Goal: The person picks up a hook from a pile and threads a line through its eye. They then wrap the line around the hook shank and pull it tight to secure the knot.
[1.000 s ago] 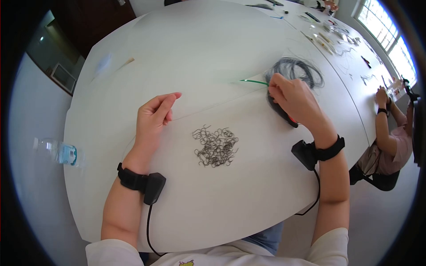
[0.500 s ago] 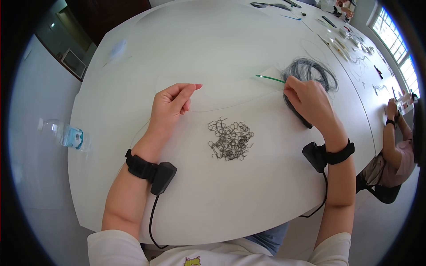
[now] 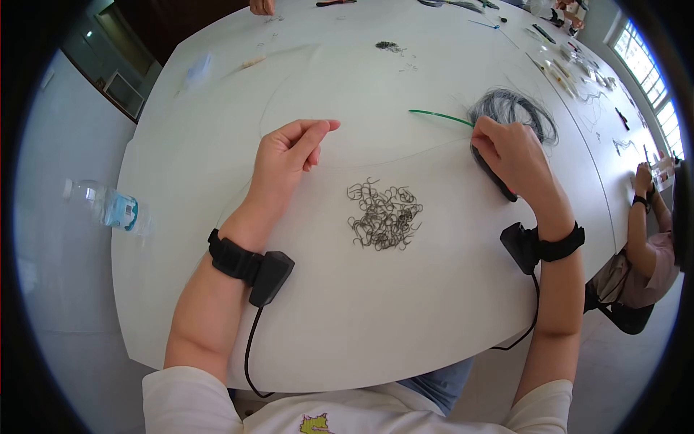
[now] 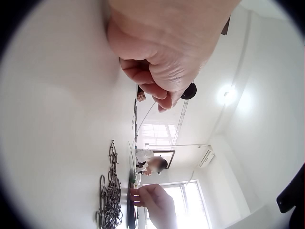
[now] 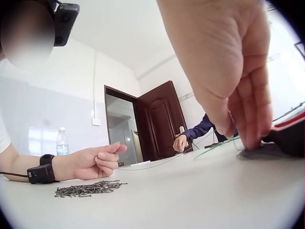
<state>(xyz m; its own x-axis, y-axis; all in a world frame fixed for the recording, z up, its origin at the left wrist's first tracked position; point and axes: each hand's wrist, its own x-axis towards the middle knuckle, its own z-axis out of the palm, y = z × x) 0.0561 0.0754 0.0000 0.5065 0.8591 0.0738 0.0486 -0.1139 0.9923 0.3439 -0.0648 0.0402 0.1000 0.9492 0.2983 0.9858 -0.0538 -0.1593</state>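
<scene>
My left hand (image 3: 293, 148) pinches a thin clear strand of line (image 4: 144, 117) between thumb and forefinger, its other fingers curled in. The strand runs across the table toward my right hand (image 3: 519, 153). That hand reaches down at the near side of a hank of grey line (image 3: 510, 107), thumb and fingertips close together. I cannot tell whether they pinch the hank or only press it. A narrow green strip (image 3: 439, 114) juts out left from beside these fingertips. Under the right hand lies a black, red-trimmed object (image 3: 493, 173). Between both hands is a heap of dark fish hooks (image 3: 384, 217).
A clear plastic bottle (image 3: 116, 207) stands at the left. Another small dark pile (image 3: 389, 46) lies farther back, with another person's hand (image 3: 262, 6) at the far edge. Assorted tools and packets (image 3: 567, 72) are spread at the far right, where another person (image 3: 647, 231) sits.
The head view has shifted, bringing the far edge, a hand and another small pile into sight. Against the fish hooks, both hands stay in nearly the same places.
</scene>
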